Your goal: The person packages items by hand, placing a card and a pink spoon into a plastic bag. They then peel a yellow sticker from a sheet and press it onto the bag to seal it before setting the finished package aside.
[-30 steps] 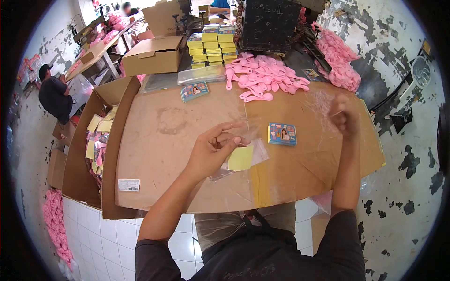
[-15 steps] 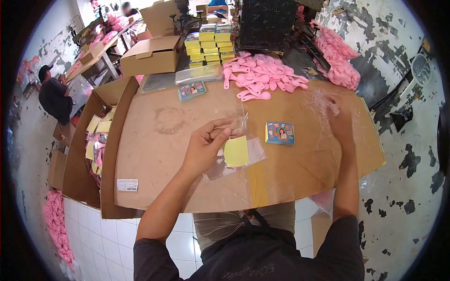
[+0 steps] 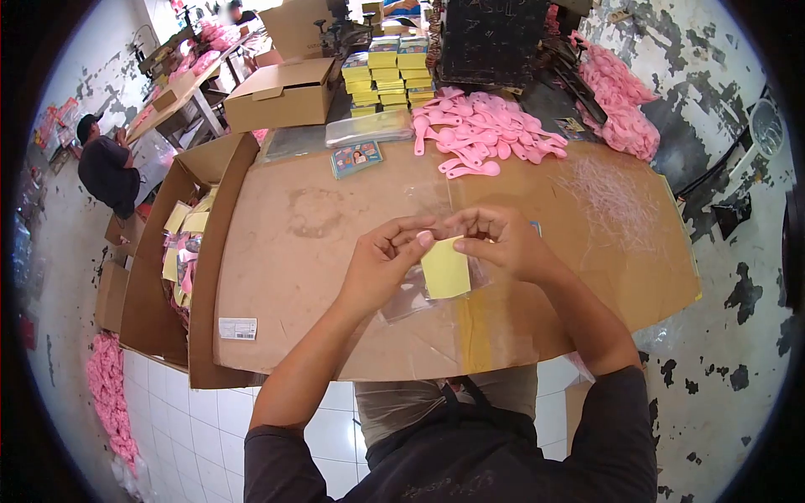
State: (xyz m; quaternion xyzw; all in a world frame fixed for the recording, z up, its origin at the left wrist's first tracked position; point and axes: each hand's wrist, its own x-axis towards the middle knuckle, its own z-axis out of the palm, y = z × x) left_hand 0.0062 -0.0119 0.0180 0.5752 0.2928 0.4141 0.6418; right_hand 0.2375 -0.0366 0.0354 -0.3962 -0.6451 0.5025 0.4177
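Observation:
Over the middle of the cardboard-covered table [image 3: 285,277], both hands meet at the top of a clear plastic bag [image 3: 408,305] with a yellow card [image 3: 447,275] in it. My left hand [image 3: 377,261] pinches its upper left corner between thumb and fingers. Close beside it, my right hand [image 3: 513,245] is closed, thumb against fingers, at the upper right of the card; a thin tie in these fingers cannot be made out. A stack of printed cards [image 3: 536,227] is mostly hidden behind my right hand. Further right lies a tangle of thin clear strands [image 3: 616,205].
Pink spoons [image 3: 495,130] are heaped at the back, near yellow-edged card stacks [image 3: 386,75]. A small card pile [image 3: 355,159] and flat plastic bags [image 3: 369,128] lie left of them. An open carton [image 3: 210,277] with packed bags stands left. A person [image 3: 109,172] sits far left.
My right hand has come from the strand tangle on the right to the top of the bag, beside my left hand. My left hand keeps hold of the bag.

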